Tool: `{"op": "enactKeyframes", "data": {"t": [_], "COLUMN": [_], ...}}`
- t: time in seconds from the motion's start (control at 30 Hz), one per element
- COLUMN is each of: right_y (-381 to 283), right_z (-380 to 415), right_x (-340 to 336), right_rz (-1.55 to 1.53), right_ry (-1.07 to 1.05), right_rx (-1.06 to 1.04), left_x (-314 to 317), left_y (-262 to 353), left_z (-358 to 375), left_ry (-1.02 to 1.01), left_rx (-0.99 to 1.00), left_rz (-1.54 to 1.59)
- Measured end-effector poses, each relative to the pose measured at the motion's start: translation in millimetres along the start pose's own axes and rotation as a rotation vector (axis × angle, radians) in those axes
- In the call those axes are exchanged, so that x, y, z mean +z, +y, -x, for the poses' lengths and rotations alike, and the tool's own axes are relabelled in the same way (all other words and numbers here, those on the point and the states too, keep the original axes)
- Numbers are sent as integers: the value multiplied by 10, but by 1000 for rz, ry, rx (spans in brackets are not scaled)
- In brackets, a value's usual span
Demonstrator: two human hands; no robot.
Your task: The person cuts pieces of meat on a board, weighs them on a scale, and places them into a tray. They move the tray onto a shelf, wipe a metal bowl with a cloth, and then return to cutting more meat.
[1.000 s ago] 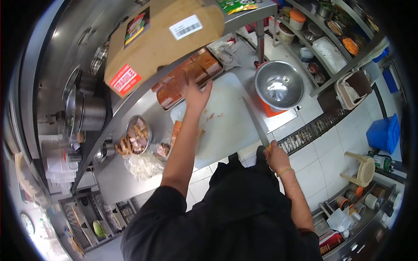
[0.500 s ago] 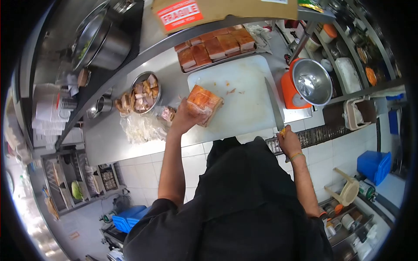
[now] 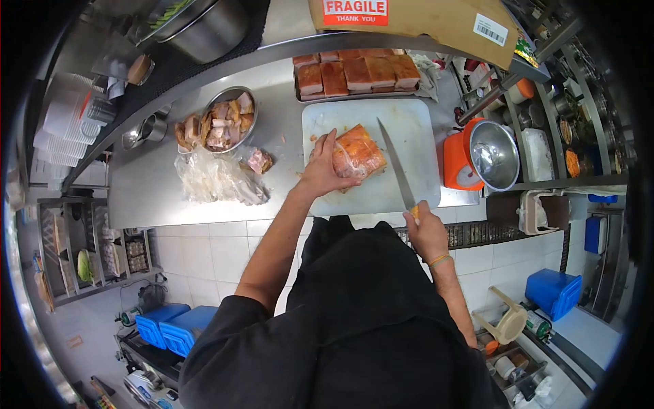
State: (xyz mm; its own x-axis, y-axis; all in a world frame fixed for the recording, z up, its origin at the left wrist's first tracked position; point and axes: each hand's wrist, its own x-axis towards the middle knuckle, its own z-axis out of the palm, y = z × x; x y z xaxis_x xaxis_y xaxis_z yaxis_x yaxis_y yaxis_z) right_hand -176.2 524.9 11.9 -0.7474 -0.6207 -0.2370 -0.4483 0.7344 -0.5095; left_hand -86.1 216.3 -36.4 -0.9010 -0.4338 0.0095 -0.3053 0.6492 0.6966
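A block of roasted pork belly with an orange-brown top lies on the white cutting board. My left hand grips its left side, thumb along the near edge and fingers at the far corner. In my right hand is the yellow handle of a long knife. The blade points away from me over the board, just right of the pork and apart from it. Behind the board, a metal tray holds several browned pork blocks.
Left on the steel table are a bowl of meat pieces, a plastic bag and a small meat scrap. To the right, a steel bowl sits on an orange scale. A cardboard box rests on the shelf above.
The pork block has moved right, farther onto the board, with my left hand on it. My right hand has brought the knife left, from the board's right edge to beside the pork.
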Motion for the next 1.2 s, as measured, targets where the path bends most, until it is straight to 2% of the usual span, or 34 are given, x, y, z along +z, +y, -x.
{"op": "enactKeyframes", "data": {"t": [0.27, 0.47, 0.57, 0.77, 1.07, 1.2], "right_y": [-597, -577, -616, -941, -968, -1098], "right_z": [-134, -274, -250, -170, -151, -182], "right_x": [-147, 62, 55, -179, -141, -228], "right_rz": [64, 105, 133, 288, 282, 286], "right_ry": [-101, -251, -202, -279, -264, -319], "right_rx": [-169, -140, -167, -186, -161, -121], "left_x": [-176, -167, -137, -44, -75, -70], "left_y": [29, 292, 287, 192, 206, 213], "left_z": [215, 197, 181, 157, 138, 128], "left_ry": [75, 11, 0, 16, -4, -6], "left_rx": [54, -71, -84, -87, -100, -115], "left_rz": [-63, -201, -228, -231, -229, -234]}}
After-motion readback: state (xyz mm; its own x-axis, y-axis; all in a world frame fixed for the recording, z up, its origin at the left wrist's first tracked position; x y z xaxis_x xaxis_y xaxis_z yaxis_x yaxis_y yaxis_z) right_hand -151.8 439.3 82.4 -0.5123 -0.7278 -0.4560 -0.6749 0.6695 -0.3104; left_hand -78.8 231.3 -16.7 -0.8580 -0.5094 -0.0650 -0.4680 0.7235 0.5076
